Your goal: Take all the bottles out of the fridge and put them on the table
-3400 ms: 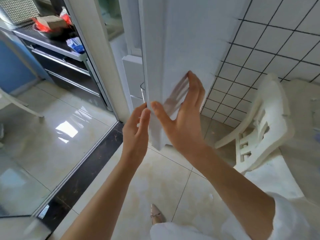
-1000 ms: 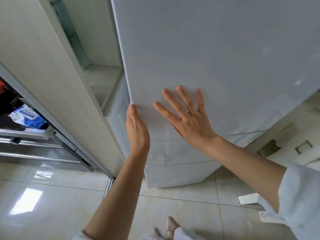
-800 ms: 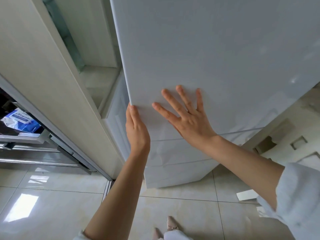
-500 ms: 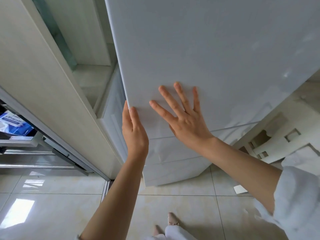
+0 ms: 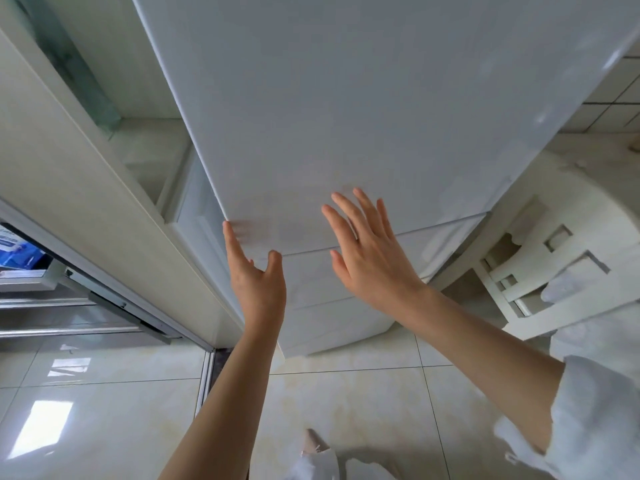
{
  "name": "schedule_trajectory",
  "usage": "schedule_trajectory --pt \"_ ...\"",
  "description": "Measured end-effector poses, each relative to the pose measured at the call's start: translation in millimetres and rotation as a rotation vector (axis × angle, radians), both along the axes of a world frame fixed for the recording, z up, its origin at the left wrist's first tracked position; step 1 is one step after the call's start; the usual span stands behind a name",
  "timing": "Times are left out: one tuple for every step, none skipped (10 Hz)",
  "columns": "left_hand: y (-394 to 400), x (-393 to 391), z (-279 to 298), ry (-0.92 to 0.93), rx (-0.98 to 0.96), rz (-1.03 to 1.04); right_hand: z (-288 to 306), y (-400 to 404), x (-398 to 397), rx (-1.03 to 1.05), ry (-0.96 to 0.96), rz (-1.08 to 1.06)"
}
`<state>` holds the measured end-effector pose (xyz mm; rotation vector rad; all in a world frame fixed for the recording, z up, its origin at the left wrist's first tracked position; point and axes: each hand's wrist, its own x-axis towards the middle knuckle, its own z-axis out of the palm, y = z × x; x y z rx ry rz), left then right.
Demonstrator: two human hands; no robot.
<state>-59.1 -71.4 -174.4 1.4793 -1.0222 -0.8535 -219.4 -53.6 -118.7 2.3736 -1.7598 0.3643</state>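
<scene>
The white fridge door point(image 5: 346, 109) fills the upper middle of the head view and looks closed against the fridge body; the lower drawers point(image 5: 332, 306) sit below it. My left hand point(image 5: 254, 275) is open just off the door's lower left edge, fingers apart and holding nothing. My right hand point(image 5: 367, 251) is spread open in front of the door's lower part, a little off its surface. No bottles and no table are in view.
A cream door frame point(image 5: 86, 188) stands at the left, with steel shelf rails point(image 5: 69, 317) and a blue packet point(image 5: 17, 251) beyond it. A white plastic chair point(image 5: 554, 265) stands at the right. Glossy tiled floor point(image 5: 346, 403) lies below.
Both hands have come off the fridge door: the left let go of its edge and the right lifted from its face. The view shifted left, bringing the chair into sight.
</scene>
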Motion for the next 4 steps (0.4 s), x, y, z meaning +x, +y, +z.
schedule_trajectory --pt "17.0 -14.2 -3.1 -0.047 0.026 0.008 -9.8 16.0 -24.2 0.083 -0.032 0.039" --pt "43.8 -37.1 -10.0 -0.075 0.059 -0.035 -23.0 44.0 -51.9 0.182 -0.027 0.069" --pt "84.7 -70.3 -25.4 -0.12 0.095 -0.064 -39.4 83.4 -94.3 0.242 -0.052 0.064" --pt "129.9 -110.9 -34.1 -0.08 0.124 -0.092 -50.0 122.6 -137.0 0.281 -0.127 0.063"
